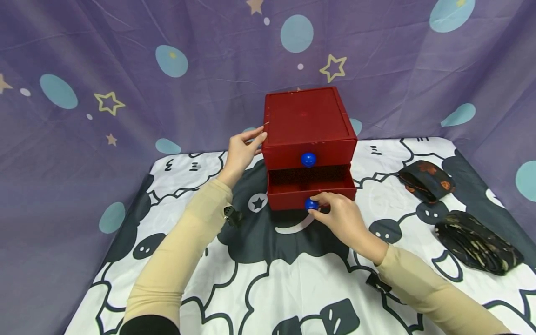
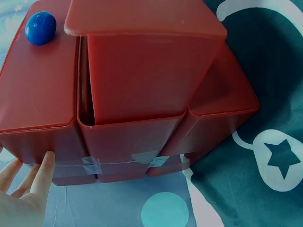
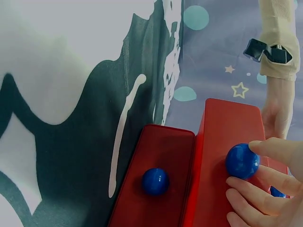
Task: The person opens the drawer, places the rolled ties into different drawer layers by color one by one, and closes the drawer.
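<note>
A red drawer cabinet (image 1: 307, 116) with three stacked drawers stands at the back of the table. Its middle drawer (image 1: 286, 200) is pulled out, and the part of its inside that shows looks bare. My right hand (image 1: 343, 218) pinches the blue round knob (image 1: 311, 204) of that drawer between thumb and fingers. The top drawer, with its own blue knob (image 1: 308, 159), is closed. In the right wrist view the closed bottom drawer (image 3: 163, 146) shows another blue knob (image 3: 155, 181). My left hand (image 1: 243, 151) rests its extended fingers against the cabinet's left side, near the top.
Right of the cabinet lies a dark folded cloth item with orange flowers (image 1: 429, 180). Nearer to me is a folded camouflage-patterned item (image 1: 477, 244). A cartoon-printed cloth (image 1: 293, 279) covers the table. Behind the cabinet hangs a purple curtain (image 1: 226, 93).
</note>
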`<state>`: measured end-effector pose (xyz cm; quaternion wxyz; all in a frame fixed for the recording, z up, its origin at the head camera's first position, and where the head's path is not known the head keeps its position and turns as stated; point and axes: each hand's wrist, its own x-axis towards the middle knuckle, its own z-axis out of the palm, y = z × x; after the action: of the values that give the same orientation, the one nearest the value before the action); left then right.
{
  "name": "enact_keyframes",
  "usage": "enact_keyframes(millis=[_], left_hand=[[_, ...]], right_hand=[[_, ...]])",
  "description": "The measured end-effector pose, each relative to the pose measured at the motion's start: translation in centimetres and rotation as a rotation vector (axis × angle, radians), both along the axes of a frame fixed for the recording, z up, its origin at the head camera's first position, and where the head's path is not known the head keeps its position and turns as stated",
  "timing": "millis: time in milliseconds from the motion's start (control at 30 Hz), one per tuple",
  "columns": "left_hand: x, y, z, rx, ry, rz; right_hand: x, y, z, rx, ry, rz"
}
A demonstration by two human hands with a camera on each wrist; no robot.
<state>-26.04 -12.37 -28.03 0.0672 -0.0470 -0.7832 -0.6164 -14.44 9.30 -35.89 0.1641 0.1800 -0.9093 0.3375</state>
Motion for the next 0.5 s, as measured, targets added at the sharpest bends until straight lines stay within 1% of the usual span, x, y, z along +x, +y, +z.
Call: enact_keyframes(millis=[500], left_hand=[[-0.1,0.1,0.0,0.011,-0.004,-0.002]], right_hand=[[1.3,0.0,0.3,0.018,-0.007,-0.013]])
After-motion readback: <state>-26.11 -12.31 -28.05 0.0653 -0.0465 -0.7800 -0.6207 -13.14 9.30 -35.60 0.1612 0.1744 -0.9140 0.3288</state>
